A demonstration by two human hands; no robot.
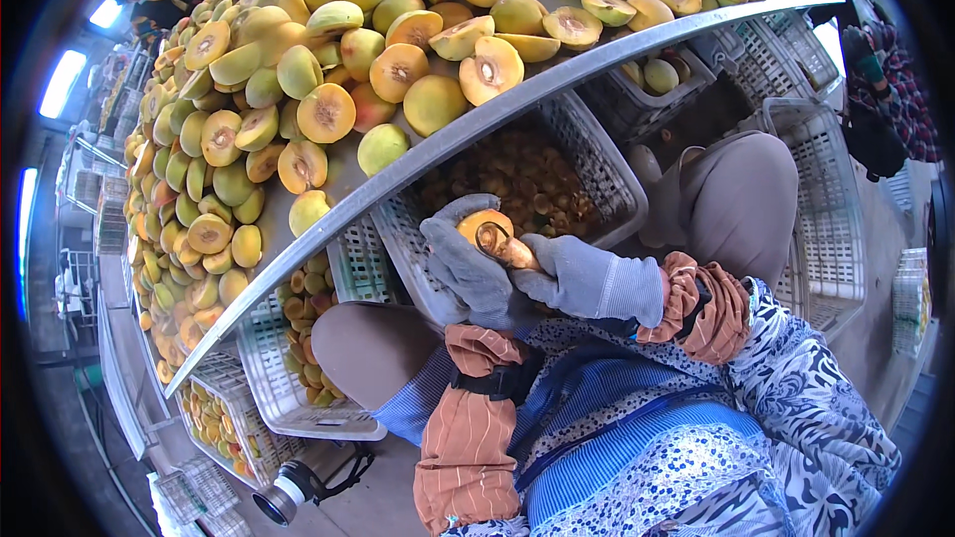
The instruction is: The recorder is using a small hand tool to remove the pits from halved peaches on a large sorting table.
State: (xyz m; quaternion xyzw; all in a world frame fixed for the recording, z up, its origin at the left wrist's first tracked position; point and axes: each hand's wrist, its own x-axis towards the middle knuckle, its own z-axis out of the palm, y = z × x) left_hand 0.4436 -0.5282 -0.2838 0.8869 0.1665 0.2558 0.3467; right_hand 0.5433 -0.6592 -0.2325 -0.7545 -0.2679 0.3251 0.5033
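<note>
My left hand (468, 264), in a grey knit glove, is closed round a halved yellow peach (481, 224) with its cut face up. My right hand (587, 278), gloved the same way, grips the pale brown handle of a small pitting knife (519, 255). The knife's curved loop of metal lies against the middle of the peach half. Both hands meet over the near side of a grey plastic crate (622, 189), which holds many brown peach pits (517, 174).
A metal-edged table (343, 174) heaped with peach halves (326, 113) curves across the far side. Crates of fruit (284, 378) stand beneath it at the left; another crate (826, 199) is right of my knee. A person (890, 89) is at the far right.
</note>
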